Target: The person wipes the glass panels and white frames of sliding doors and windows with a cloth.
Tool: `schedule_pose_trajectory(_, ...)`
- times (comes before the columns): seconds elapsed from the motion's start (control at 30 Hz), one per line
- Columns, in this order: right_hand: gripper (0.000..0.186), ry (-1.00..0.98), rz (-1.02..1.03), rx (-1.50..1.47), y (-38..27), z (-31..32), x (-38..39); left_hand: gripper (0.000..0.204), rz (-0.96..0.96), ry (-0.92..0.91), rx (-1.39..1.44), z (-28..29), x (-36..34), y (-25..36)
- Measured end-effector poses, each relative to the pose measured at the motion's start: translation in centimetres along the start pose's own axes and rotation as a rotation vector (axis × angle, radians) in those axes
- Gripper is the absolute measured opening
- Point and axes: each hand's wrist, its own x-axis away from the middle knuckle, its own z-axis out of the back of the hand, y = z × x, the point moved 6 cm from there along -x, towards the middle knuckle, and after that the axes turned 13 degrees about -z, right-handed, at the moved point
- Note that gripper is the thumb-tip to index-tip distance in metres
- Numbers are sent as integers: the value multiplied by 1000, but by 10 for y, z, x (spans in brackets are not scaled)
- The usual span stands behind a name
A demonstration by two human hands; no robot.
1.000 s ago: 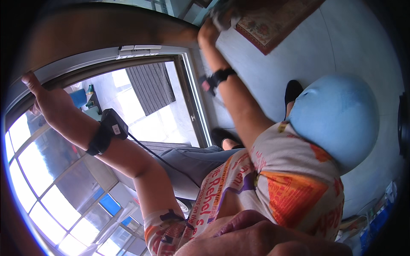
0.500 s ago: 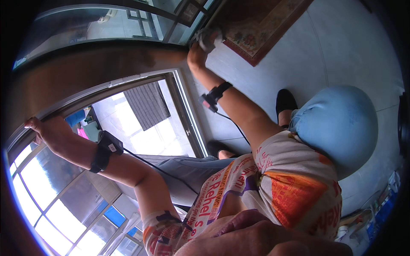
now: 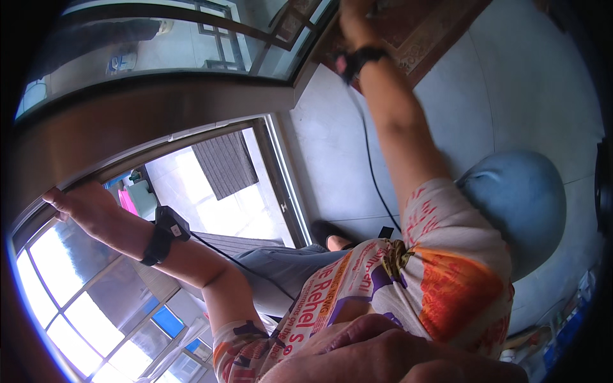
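Observation:
My left hand (image 3: 83, 204) is at the far left with its fingers curled over the edge of a brown door frame (image 3: 159, 105). Above this frame's broad brown band lies a glass pane (image 3: 147, 48) with dark lattice bars. My right arm stretches up to the top of the view, past the corner of the frame. Only the blurred wrist end of my right hand (image 3: 355, 11) shows there, over a patterned red-brown rug (image 3: 440, 38). Its fingers are cut off by the upper edge, so what it holds is hidden. Each wrist wears a black strapped device with a cable.
Through the opening appear a grey ribbed mat (image 3: 225, 165) and pink and green things (image 3: 137, 199). Pale floor tiles (image 3: 511, 83) lie to the right. A large rounded light-blue form (image 3: 520, 214) bulges beside my right side. Bags and clutter (image 3: 568, 325) stand at lower right.
My right hand, which held a greyish cloth at the frame's corner, has swung up and right, mostly out of view. The cloth no longer shows. My left hand stays on the frame edge.

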Motion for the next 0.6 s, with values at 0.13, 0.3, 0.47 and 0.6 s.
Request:
schedule_pose_trajectory(0.13, 33, -310, -180, -179, 95, -31, 115, 73, -200, -80, -309, -20, 5, 2)
schedule_pose_trajectory(0.3, 49, -201, 649, -87, -41, -9, 292, 83, -349, -197, -371, 12, -12, 36)
schedule_pose_trajectory(0.47, 17, 1, 662, 110, -4, -25, 108, 83, -230, -146, -185, -13, -2, 7)
schedule_pose_trajectory(0.6, 9, -118, 665, 385, -83, -43, 199, 88, -160, -23, -43, 11, -16, 10)
